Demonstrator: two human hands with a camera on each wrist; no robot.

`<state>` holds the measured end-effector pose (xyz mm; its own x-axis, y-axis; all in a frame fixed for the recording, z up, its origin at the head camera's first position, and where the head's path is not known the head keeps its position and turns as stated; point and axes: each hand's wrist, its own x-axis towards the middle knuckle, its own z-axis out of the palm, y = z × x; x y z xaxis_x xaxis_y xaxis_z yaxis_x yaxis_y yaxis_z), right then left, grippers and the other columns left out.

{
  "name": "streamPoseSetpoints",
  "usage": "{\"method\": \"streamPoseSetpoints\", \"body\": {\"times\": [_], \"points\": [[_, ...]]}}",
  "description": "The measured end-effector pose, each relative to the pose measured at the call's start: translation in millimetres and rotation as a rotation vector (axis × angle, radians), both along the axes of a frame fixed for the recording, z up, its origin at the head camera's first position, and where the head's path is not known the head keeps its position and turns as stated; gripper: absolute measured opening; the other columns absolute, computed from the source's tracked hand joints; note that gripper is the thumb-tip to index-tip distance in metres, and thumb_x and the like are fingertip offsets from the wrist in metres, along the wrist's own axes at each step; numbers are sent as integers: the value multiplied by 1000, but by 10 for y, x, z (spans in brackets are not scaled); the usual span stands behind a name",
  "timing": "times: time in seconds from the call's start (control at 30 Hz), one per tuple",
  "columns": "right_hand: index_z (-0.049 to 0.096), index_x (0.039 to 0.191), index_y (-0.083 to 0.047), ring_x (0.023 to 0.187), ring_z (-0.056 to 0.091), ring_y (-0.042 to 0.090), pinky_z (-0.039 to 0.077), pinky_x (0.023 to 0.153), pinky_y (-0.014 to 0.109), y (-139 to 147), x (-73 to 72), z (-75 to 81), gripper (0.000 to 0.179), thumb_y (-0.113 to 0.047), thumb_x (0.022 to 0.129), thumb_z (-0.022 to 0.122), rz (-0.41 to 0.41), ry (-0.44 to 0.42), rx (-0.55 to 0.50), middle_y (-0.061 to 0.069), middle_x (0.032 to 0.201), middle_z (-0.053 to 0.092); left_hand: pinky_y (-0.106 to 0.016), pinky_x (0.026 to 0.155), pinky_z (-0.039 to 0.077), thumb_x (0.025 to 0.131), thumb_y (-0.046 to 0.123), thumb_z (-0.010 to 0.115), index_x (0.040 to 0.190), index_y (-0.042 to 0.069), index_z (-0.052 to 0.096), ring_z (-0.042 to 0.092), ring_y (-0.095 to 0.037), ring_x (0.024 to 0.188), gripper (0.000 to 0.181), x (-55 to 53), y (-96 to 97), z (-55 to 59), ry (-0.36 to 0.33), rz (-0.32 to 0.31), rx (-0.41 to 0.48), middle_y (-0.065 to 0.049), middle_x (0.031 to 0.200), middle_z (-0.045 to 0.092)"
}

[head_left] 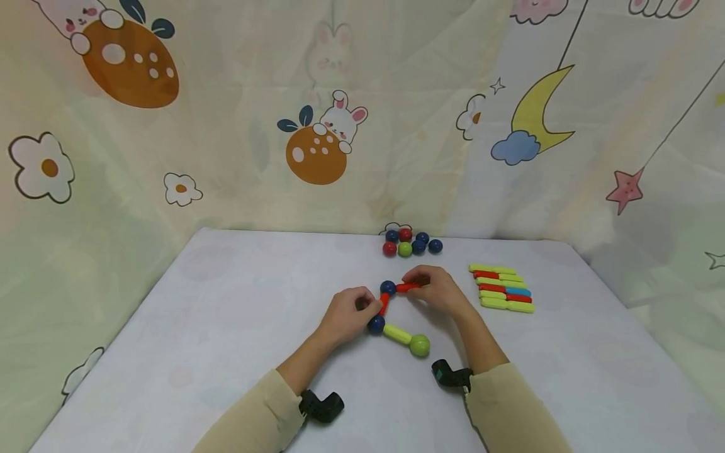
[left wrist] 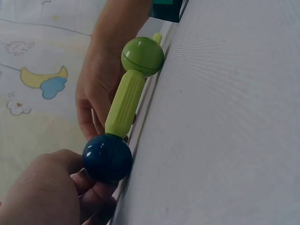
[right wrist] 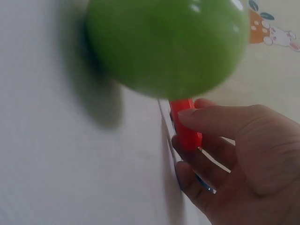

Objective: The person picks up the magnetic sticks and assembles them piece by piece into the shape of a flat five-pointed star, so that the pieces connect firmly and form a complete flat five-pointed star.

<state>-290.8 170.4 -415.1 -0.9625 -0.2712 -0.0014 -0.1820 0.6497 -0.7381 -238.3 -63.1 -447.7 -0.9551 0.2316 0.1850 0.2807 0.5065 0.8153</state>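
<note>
Near the middle of a white-covered tabletop (head_left: 198, 327), a joined chain of glossy balls and slim rods (head_left: 398, 334) sits between two hands as I watch remotely. The left hand (head_left: 351, 314) pinches it where a dark blue ball (left wrist: 107, 158) meets a short red rod (head_left: 384, 304); the ball partly hides the fingers, and I cannot tell which piece they press. The right hand (head_left: 437, 290) pinches another slim red rod (right wrist: 189, 133), its end at a second dark blue ball (head_left: 387, 288). To my left the tabletop stretches wide; on the right, six rows of yellow-green, red and blue rods (head_left: 498, 289) lie near the hand, and seven loose red, blue and green balls (head_left: 418, 246) sit by the far edge. Beige sleeves (head_left: 255, 409) run off the bottom. From the right wrist, a glossy green ball (right wrist: 166, 44) looms blurred, its top cut off; the left wrist view picks out lengthwise ridges on the chain's yellow-green rod (left wrist: 125, 103), indistinct from the head.
</note>
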Motion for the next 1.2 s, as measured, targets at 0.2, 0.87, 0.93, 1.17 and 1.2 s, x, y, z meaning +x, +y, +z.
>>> {"method": "streamPoseSetpoints", "body": {"times": [0.2,0.87,0.93,1.17,1.2], "points": [[74,116,-9,109,63,28,51,104,47,-88,28,30,26,-2,91,71,13,-11,-2,9,116,73,-29,72,48,97,22,66,101,16,72,58,-16,80,9,-14,0,-5,24,99,69,2,83,65],[70,124,-4,112,67,28,55,100,46,-225,41,63,30,-14,96,70,150,-22,-107,12,120,73,-46,105,51,97,21,67,120,13,73,63,-23,114,25,-100,-28,-24,24,44,33,-5,120,72],[70,126,-4,111,66,28,56,97,44,-207,42,77,30,-18,98,68,134,-33,-113,11,121,72,-46,104,52,97,21,67,117,14,74,63,-23,113,22,-97,-32,-33,19,48,34,-4,118,73],[67,130,-6,111,63,28,58,91,34,-3,-64,79,31,-22,104,60,-103,-18,-168,13,128,67,-47,105,51,98,22,67,117,16,74,62,-24,116,21,-109,-22,-34,19,50,35,-4,120,72],[66,131,-6,112,63,29,58,90,32,29,-92,71,32,-21,104,60,-145,-9,-184,13,130,66,-48,105,51,98,22,67,117,16,74,62,-24,116,21,-108,-19,-36,17,49,37,-4,121,72]]}}
